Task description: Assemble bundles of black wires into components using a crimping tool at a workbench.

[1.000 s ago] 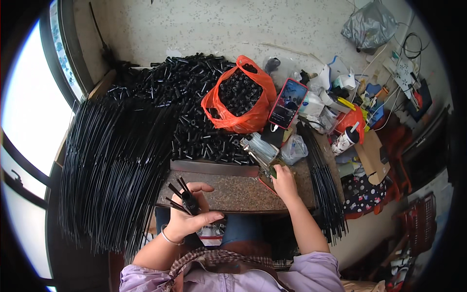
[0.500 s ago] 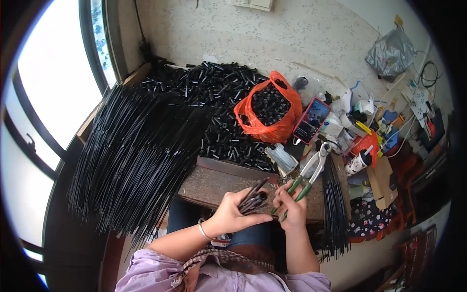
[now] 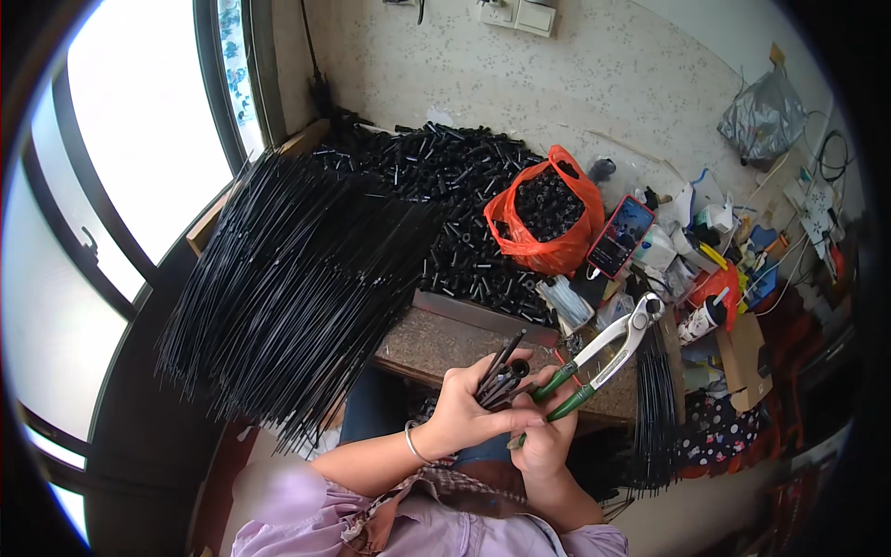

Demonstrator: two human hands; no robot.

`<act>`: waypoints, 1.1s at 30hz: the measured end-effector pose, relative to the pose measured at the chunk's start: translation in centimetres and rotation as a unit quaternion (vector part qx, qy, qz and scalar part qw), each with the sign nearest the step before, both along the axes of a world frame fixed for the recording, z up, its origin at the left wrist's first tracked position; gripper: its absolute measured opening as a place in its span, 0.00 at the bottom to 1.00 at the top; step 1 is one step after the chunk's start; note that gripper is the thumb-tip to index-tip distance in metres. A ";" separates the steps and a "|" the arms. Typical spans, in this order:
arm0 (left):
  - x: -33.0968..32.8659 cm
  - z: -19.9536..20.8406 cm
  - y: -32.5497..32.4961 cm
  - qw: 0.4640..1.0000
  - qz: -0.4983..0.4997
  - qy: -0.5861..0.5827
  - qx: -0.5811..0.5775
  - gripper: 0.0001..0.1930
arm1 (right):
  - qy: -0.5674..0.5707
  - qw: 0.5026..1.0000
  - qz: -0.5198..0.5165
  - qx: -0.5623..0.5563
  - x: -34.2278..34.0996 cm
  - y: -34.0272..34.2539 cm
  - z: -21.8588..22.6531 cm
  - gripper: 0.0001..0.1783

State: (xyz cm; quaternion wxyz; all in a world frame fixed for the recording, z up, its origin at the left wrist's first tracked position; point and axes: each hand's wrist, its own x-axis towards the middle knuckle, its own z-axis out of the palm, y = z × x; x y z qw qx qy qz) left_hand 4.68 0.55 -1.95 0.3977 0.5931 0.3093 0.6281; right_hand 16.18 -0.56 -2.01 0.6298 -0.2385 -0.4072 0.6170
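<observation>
L grip (image 3: 464, 409): clasped round a few black rods (image 3: 499, 364) + a black tube (image 3: 520, 369).
R grip (image 3: 548, 446): clenched on green-handled pincers (image 3: 574, 401), head angled fwd-right of it.
Handful in work: gathered, tool up; approx. mid-piece, we'd judge. Can't tell if any rod's fixed.
Rod heap (image 3: 297, 269): lots left for us, left of L grip; smaller rod bunch (image 3: 654, 399) right of R grip.
Tube pile (image 3: 445, 158): plenty loose on desk (image 3: 418, 348), beyond L grip; more pcs in orange bag (image 3: 557, 255) beyond R grip.
Hands vs 0.5s ago: were apart; now our R grip's against L grip, pincer handles by the tube.
</observation>
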 end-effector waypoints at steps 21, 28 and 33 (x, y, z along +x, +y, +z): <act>-6.1 0.5 1.5 0.971 -0.130 -0.197 -0.023 0.39 | -0.356 0.888 0.277 -0.090 5.9 -1.3 0.6 0.13; -6.2 1.7 0.4 0.997 -0.026 0.019 -0.068 0.21 | -0.418 0.844 0.334 -0.035 4.7 -1.8 0.3 0.19; -5.2 2.9 -0.7 0.999 0.003 -0.004 -0.036 0.15 | -0.197 0.853 0.463 -0.143 5.3 -1.6 0.9 0.28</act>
